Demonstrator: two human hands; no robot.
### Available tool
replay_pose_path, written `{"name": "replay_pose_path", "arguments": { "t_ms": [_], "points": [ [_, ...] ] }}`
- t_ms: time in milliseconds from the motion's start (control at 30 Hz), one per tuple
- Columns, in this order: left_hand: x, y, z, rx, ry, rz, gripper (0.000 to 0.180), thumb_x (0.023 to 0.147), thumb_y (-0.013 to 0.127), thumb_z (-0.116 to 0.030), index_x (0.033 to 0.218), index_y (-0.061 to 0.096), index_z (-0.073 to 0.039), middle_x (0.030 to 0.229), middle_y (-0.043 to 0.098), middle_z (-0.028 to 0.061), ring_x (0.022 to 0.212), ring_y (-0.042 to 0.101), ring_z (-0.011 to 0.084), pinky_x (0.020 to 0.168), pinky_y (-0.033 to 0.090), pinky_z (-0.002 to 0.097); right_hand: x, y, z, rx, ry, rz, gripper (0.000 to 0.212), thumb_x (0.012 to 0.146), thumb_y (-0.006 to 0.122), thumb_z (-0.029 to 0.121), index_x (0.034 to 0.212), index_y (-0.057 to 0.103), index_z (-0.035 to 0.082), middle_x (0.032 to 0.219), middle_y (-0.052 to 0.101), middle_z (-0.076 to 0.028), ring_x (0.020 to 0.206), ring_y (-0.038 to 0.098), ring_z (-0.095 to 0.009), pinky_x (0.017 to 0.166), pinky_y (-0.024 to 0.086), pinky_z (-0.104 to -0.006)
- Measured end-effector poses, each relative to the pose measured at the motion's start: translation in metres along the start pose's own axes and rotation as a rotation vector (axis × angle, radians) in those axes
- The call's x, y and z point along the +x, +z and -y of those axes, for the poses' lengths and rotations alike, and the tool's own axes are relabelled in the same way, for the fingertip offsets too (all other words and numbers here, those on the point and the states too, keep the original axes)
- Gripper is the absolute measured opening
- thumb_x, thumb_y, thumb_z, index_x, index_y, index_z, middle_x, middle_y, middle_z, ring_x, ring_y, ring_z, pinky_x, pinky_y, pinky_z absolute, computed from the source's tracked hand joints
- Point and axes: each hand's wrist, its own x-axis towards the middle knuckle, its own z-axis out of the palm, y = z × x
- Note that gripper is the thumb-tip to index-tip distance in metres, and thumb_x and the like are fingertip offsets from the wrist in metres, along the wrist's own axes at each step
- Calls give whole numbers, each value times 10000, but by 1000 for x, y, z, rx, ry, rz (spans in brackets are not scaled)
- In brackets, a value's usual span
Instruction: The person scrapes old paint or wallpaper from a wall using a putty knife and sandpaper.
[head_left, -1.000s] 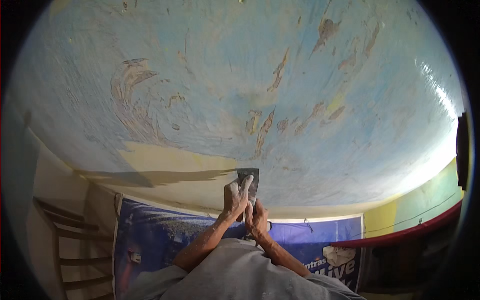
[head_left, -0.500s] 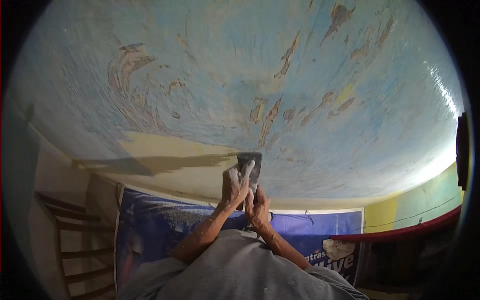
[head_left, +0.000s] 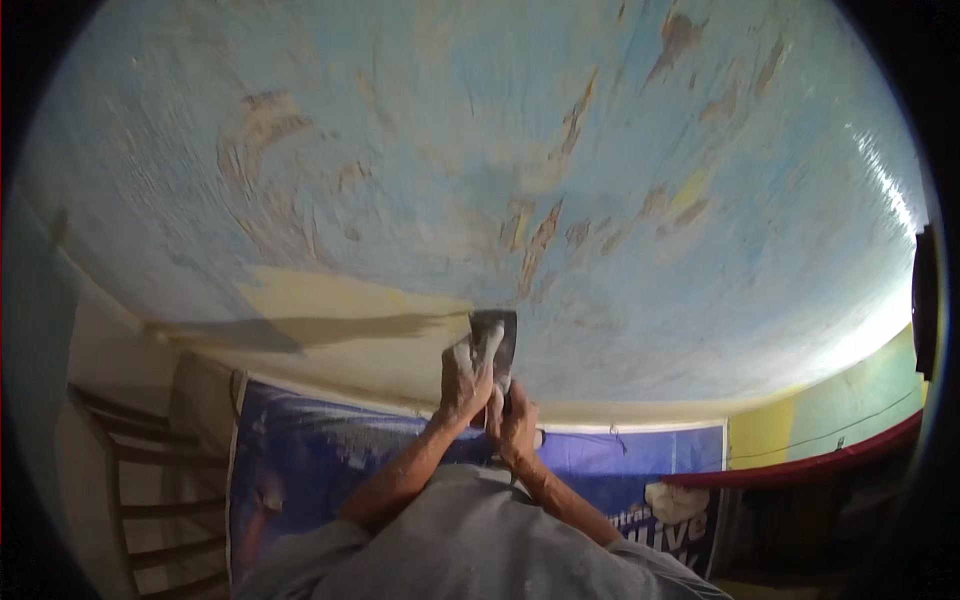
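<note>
A wide dark putty knife (head_left: 495,326) has its blade edge against a wall (head_left: 400,150) with worn blue paint. My left hand (head_left: 468,380), dusted white, presses on the blade with its fingers. Below it, my right hand (head_left: 515,420) is wrapped round the handle, which is mostly hidden by the fingers. Just left of the blade lies a pale yellow area (head_left: 330,300) where the blue coat is gone. Brownish bare patches (head_left: 540,240) with ragged edges show above the knife.
A blue printed banner (head_left: 340,450) hangs below the worked surface. Brown wooden slats (head_left: 170,510) like a ladder or rack stand at the left. A red-edged cloth (head_left: 840,460) spans the right side, and a thin wire runs above it.
The putty knife and both hands have shifted slightly left and down along the surface. Both hands keep their grip.
</note>
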Motion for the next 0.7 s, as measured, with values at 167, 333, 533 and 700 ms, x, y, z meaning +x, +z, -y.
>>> {"name": "replay_pose_path", "arguments": {
  "t_ms": [167, 333, 533, 700],
  "points": [
    [-3, 4, 55, 488, 472, -55, 375, 943, 628, -193, 1250, 602, 20, 910, 641, 240, 745, 622, 402, 635, 469, 463, -1, 3, -2, -34, 75, 39, 212, 987, 584, 178, 894, 522, -2, 649, 607, -229, 554, 622, -390, 503, 456, -415],
    [8, -7, -13, 72, 248, -145, 447, 992, 595, -392, 861, 670, 29, 648, 581, 202, 643, 613, 363, 621, 477, 421, 21, -9, 33, 28, 70, 75, 202, 977, 607, 166, 896, 516, 6, 644, 585, -231, 534, 586, -402, 511, 451, -424],
    [-14, 11, 17, 25, -50, -46, 439, 988, 596, -346, 843, 631, 67, 706, 600, 229, 664, 585, 397, 624, 438, 454, -9, 4, -16, 38, 74, -11, 187, 986, 573, 172, 935, 568, -8, 697, 585, -244, 590, 572, -420, 566, 465, -454],
    [-21, 0, -2, 74, 275, -113, 405, 998, 584, -322, 857, 638, 54, 686, 584, 210, 625, 554, 367, 583, 431, 420, -15, -13, 25, -58, -10, -13, 215, 977, 602, 159, 879, 480, 13, 640, 531, -258, 584, 524, -489, 516, 409, -489]
  ]
}}
